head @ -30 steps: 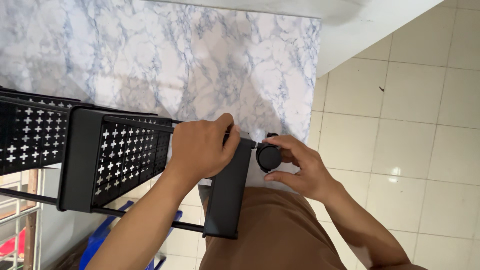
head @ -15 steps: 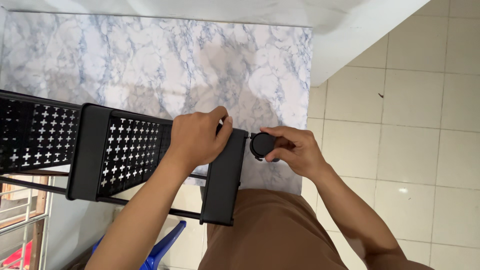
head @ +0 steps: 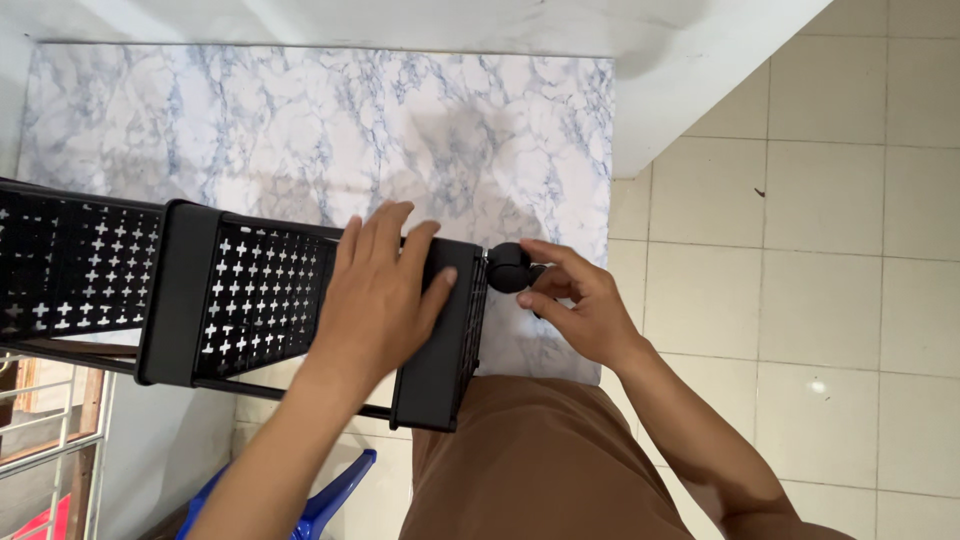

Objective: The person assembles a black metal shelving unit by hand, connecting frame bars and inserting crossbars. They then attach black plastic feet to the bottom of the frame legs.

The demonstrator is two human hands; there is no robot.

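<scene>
A black metal rack [head: 240, 300] with cross-shaped perforations lies on its side across a marble-patterned tabletop [head: 300, 130]. My left hand [head: 385, 290] rests flat on the rack's near end panel, fingers spread, pressing it down. My right hand [head: 575, 305] pinches a small black caster wheel [head: 508, 267] that sits against the corner of that end panel. Whether the wheel is fixed in the rack cannot be told.
The tabletop ends at a white wall ledge [head: 680, 90] on the right, with beige floor tiles [head: 830, 260] beyond. My brown-clothed lap [head: 540, 460] is below the rack. A blue plastic piece [head: 335, 495] and a white wire frame [head: 50, 440] lie at lower left.
My left hand has opened from a grip on the rack's top edge to lying flat on the end panel. The rack's end has shifted right; my right hand stays on the wheel.
</scene>
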